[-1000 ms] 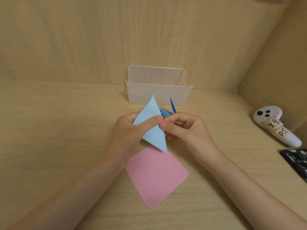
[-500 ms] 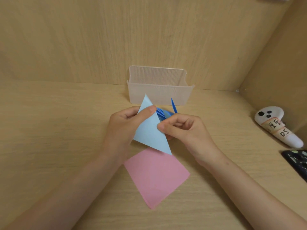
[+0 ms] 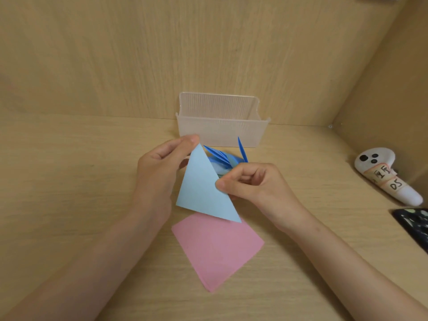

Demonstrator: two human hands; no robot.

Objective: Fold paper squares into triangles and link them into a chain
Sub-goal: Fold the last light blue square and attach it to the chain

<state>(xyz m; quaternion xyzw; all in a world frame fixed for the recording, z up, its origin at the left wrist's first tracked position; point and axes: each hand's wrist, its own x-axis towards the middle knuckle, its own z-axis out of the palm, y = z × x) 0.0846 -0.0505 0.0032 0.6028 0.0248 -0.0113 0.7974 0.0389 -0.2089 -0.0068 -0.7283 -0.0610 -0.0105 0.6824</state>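
A light blue paper triangle (image 3: 201, 188) is held up over the desk between both hands. My left hand (image 3: 159, 172) pinches its top corner with thumb and forefinger. My right hand (image 3: 252, 184) pinches its right edge. Behind the triangle lies a cluster of darker blue folded pieces (image 3: 222, 158), partly hidden, with one thin blue tip (image 3: 242, 149) sticking up. A flat pink paper square (image 3: 217, 249) rests on the desk just below the triangle.
A clear ribbed plastic box (image 3: 220, 128) stands against the back wall behind the hands. A white controller with a handwritten label (image 3: 384, 177) lies at the right, and a dark patterned object (image 3: 414, 225) sits at the right edge. Wooden walls close the back and right.
The light blue triangle has turned and spread wider. My left hand slid up to its top corner, and my right hand shifted down along its right edge.
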